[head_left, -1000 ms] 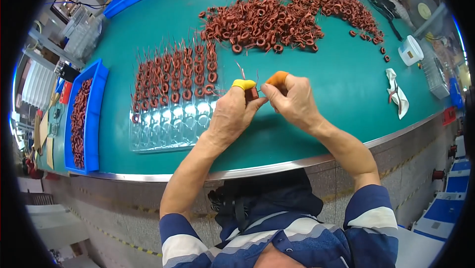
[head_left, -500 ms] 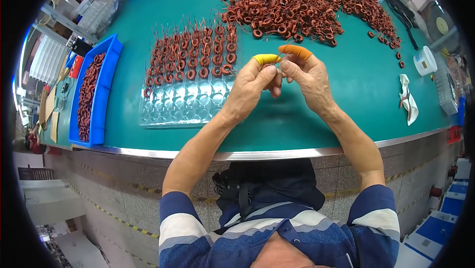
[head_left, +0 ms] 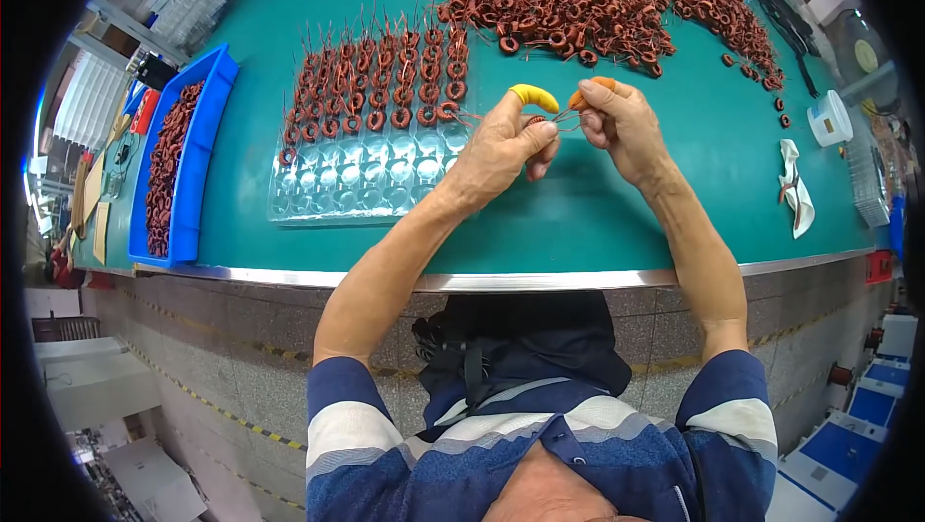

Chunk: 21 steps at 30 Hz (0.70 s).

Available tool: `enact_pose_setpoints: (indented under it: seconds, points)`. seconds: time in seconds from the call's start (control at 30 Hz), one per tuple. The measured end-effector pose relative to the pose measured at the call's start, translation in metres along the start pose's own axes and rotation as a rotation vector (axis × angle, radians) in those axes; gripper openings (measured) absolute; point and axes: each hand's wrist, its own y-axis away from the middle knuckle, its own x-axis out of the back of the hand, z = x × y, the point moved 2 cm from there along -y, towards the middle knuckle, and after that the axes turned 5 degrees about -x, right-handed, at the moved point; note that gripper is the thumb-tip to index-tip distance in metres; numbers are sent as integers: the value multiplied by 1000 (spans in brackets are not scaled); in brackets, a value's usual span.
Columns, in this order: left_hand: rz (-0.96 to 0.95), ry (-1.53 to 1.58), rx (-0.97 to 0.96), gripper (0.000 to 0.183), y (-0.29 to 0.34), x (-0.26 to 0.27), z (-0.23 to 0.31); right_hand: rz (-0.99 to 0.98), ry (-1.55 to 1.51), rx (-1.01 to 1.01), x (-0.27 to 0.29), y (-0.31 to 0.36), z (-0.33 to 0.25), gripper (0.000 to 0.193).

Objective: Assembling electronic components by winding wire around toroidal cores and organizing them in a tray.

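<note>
My left hand [head_left: 506, 144], a yellow cover on its index finger, is closed on a copper-wound ring coil [head_left: 537, 121], mostly hidden by the fingers. Wire leads [head_left: 568, 118] stretch from the coil toward my right hand [head_left: 621, 122]. That hand wears an orange finger cover and pinches the lead ends between thumb and index finger. Left of my hands lies a clear plastic tray [head_left: 361, 196] with round pockets. Upright rows of wound coils [head_left: 376, 88] fill its far part, while the near pockets hold nothing.
A big heap of ring coils [head_left: 568, 11] spreads over the far side of the green table [head_left: 540, 242]. At the left stands a blue bin [head_left: 198, 189] of coils. To the right are a white tub [head_left: 829, 119] and a crumpled white cloth [head_left: 796, 196].
My right hand has moved right and away from the left, so the wire leads now show between them. The left hand has shifted slightly right with the coil.
</note>
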Motion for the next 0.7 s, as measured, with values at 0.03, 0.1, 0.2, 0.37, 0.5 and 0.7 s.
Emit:
enact_pose_setpoints:
  seconds: [0.03,0.1,0.2,0.37,0.5,0.7]
  points:
    - [-17,-17,7,19,0,2,-1,-2,-1,3,-3,0,0,32]
    - [15,-4,6,19,-2,7,-7,104,68,38,-10,1,1,36]
    - [71,45,-2,19,-2,9,-12,255,362,267,-6,3,-1,43]
    - [109,79,-15,21,0,9,-7,263,494,541,-10,8,1,50]
    - [45,226,92,22,1,12,-5,109,571,558,-16,10,5,48]
    - [-52,400,170,18,5,20,-6,198,970,878,-20,12,1,39]
